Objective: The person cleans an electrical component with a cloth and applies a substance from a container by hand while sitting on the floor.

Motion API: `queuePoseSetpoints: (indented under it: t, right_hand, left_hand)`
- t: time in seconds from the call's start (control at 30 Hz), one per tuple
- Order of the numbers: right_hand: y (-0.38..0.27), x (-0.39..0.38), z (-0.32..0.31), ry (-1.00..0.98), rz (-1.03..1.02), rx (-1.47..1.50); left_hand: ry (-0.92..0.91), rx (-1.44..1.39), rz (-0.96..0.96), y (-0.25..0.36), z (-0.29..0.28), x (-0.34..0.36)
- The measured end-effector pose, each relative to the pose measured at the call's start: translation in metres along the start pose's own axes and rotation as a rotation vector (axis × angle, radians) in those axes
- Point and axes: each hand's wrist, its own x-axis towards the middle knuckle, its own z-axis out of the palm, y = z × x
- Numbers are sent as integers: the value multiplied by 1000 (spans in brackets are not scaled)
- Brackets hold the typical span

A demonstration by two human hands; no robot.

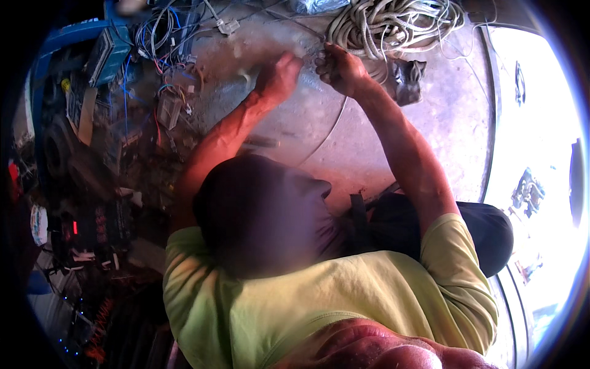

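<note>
Both my arms reach out over the concrete floor [246, 49]. My left hand [279, 78] is closed, its fingers curled away from view; whatever they hold, if anything, is hidden. Just to its right, my right hand [344, 69] is also closed, with curled, darkened fingers. I cannot make out what sits in them. Right beyond that hand lies a big loose coil of beige rope [393, 27]. A thin pale cable [332, 129] runs over the floor from by my right wrist toward my knees. Beside the wrist lies a crumpled dark pouch-like thing [408, 82].
To the left stand a teal metal box [110, 55], tangled wires [160, 34] and mixed parts. A grey connector-like piece [228, 26] lies at the far side. A blue plastic bundle [316, 5] is at the far edge. Bright ground [541, 123] lies beyond the floor's right edge.
</note>
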Motion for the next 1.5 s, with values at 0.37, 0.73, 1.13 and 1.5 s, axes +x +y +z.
queuePoseSetpoints:
  t: [0.37, 0.73, 1.13, 1.5]
  right_hand:
    - [18, -5, 1, 86, -112, 55]
    - [-10, -8, 4, 24, 489, 838]
    - [-41, 8, 16, -138, 567, 847]
    - [-70, 67, 103, -111, 754, 408]
  left_hand:
    - [53, -370, -153, 43, -46, 26]
    - [-54, -598, -819, -18, -58, -30]
    - [150, -602, -662, 2, -15, -24]
    - [530, -1062, -1006, -38, -105, -190]
